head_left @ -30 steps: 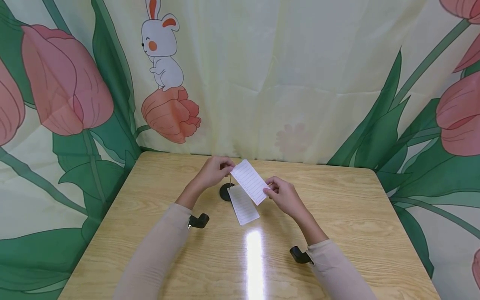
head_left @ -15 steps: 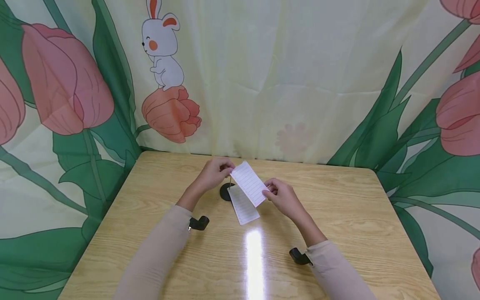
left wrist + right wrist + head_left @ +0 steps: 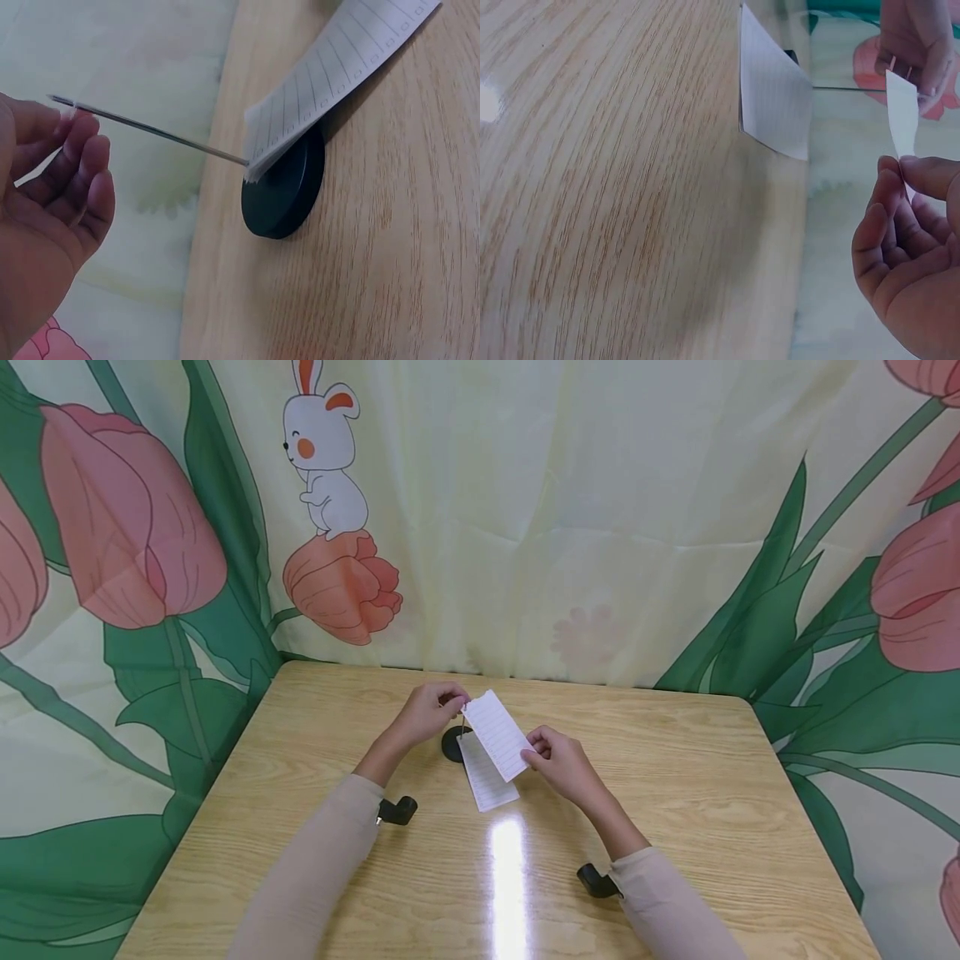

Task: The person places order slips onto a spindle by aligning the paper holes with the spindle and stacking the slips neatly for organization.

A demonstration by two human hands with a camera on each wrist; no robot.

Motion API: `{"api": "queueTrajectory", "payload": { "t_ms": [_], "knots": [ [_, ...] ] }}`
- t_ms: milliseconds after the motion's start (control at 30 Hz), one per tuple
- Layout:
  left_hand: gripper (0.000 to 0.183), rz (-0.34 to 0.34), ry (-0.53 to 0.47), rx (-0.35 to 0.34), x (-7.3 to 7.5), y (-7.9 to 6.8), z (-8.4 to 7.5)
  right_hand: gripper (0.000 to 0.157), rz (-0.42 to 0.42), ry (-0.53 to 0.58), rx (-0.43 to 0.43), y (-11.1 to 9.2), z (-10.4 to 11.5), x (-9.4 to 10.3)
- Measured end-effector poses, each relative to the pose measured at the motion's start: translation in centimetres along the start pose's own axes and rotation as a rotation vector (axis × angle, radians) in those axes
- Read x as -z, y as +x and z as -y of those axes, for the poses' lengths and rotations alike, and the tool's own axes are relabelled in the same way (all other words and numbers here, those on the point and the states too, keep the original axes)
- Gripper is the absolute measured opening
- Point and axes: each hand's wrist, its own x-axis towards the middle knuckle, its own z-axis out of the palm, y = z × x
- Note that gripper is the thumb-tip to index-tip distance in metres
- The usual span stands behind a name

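Note:
A black round base (image 3: pixel 452 745) carries a thin metal spike (image 3: pixel 165 139). Near the spike's pointed end, my left hand (image 3: pixel 426 710) pinches it between thumb and finger. Low on the spike, a printed paper slip (image 3: pixel 487 781) is impaled by its edge and slants toward me; in the left wrist view its edge looks layered. My right hand (image 3: pixel 911 251) pinches another lined paper slip (image 3: pixel 497 735) at its lower right edge. That slip's upper left corner lies at my left fingertips, by the spike's tip; I cannot tell whether the spike goes through it.
The wooden table (image 3: pixel 675 793) reaches back to a curtain (image 3: pixel 637 527) printed with tulips and a rabbit. Black wrist devices (image 3: pixel 397 811) show at both sleeves. A bright reflection lies on the table in front.
The slip in my right hand has come down and slightly toward me, with the right hand following. My left hand has dropped a little at the spike. The lower slip stays in place.

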Motion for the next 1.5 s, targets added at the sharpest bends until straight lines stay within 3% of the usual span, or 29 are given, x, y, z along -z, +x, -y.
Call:
{"api": "queueTrajectory", "payload": {
  "t_ms": [367, 1033, 1500],
  "knots": [
    [0.010, -0.004, -0.003, 0.002, -0.1, 0.0, 0.2, 0.013, 0.008, 0.011, -0.006, -0.1, -0.2, -0.4],
    [0.012, 0.018, 0.056, 0.083, -2.0, 0.2, 3.2, 0.014, 0.062, -0.073, -0.020, -0.4, -1.3, -3.1],
    [0.018, 0.078, 0.142, 0.079, -3.0, -0.1, 5.2, 0.030, 0.164, -0.090, -0.069, -0.7, -1.2, -4.4]
  ]
}}
